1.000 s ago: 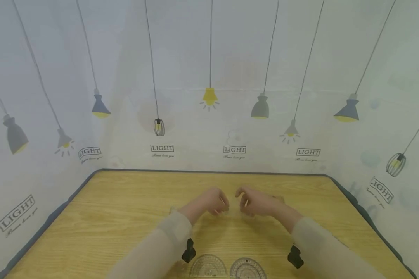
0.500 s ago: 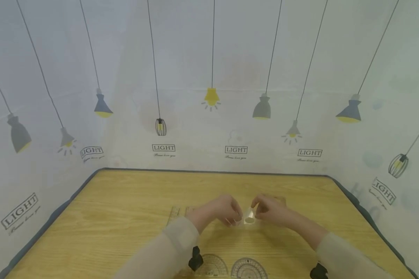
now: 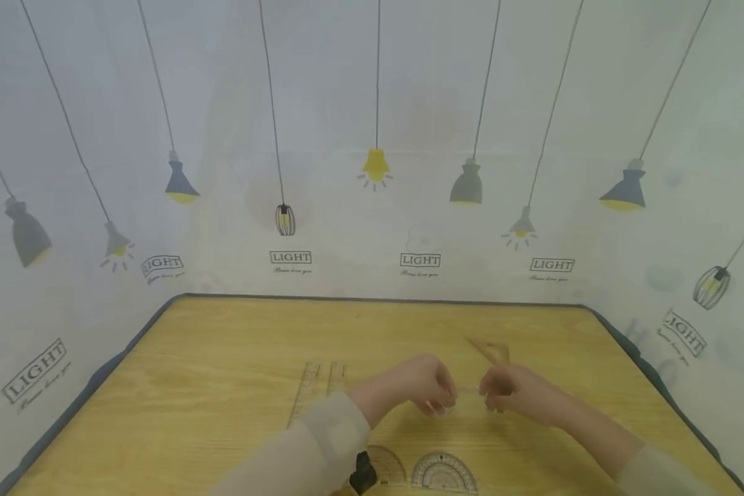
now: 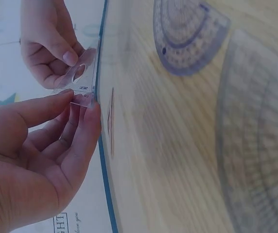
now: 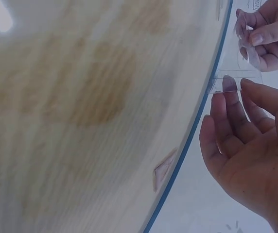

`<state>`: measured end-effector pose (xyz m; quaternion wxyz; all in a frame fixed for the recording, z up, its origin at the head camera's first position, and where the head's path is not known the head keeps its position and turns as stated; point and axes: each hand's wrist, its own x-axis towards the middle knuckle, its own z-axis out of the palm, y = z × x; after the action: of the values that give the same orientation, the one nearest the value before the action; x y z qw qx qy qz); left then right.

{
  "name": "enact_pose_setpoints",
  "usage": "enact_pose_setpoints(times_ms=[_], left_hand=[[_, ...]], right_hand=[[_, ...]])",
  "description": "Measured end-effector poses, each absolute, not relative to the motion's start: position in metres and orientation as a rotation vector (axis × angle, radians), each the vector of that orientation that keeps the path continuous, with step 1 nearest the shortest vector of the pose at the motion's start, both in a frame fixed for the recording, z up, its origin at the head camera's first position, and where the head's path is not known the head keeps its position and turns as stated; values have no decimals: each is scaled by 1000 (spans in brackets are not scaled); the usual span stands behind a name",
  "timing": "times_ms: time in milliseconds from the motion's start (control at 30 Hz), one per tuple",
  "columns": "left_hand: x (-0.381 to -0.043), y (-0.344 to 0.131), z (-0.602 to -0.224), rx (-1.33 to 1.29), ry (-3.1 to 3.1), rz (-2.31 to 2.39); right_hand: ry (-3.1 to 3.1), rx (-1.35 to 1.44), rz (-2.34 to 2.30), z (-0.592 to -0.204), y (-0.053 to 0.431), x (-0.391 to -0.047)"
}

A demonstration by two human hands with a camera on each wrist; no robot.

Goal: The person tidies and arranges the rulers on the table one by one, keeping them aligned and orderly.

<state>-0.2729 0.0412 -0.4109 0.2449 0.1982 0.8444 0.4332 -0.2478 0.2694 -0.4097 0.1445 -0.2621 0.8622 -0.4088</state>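
Note:
In the head view my left hand (image 3: 426,382) and right hand (image 3: 527,394) are raised over the table a small gap apart. The left wrist view shows a clear plastic set square (image 4: 87,75) with a round hole and small print between them. My left thumb and fingers pinch clear plastic at the near end; my right hand (image 4: 46,43) grips at the far end. Clear plastic also shows at both hands in the right wrist view, where my right thumb and fingertips pinch a flat edge (image 5: 226,84). Whether this is one piece or two, I cannot tell.
Two protractors, one (image 3: 444,472) fully visible and one (image 3: 389,463) partly behind my left wrist camera, lie at the near edge. Two clear rulers (image 3: 302,396) lie left of my left forearm. Another set square (image 3: 492,351) lies beyond my right hand. Printed curtains surround the wooden table (image 3: 192,427).
Both hands have shifted right and slightly nearer. They came close together half a second ago with clear plastic between them, then parted a little. The rulers and the far set square are less covered now.

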Motion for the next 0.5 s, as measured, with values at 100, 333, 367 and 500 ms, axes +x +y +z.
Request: enact_pose_setpoints(times_ms=[100,333,367,500], left_hand=[[-268,48,-412,573,2336,1147],[-259,61,-414,676,2443,980],[-257,63,-414,691,2452,961],[-248,73,-415,763,2495,850]], right_hand=[[2448,-754,-1192,-410,275,-239],[2397,-719,-1209,-413,287,-228],[2389,-726,-1209,-414,290,-228],[2316,-742,-1226,-418,302,-225]])
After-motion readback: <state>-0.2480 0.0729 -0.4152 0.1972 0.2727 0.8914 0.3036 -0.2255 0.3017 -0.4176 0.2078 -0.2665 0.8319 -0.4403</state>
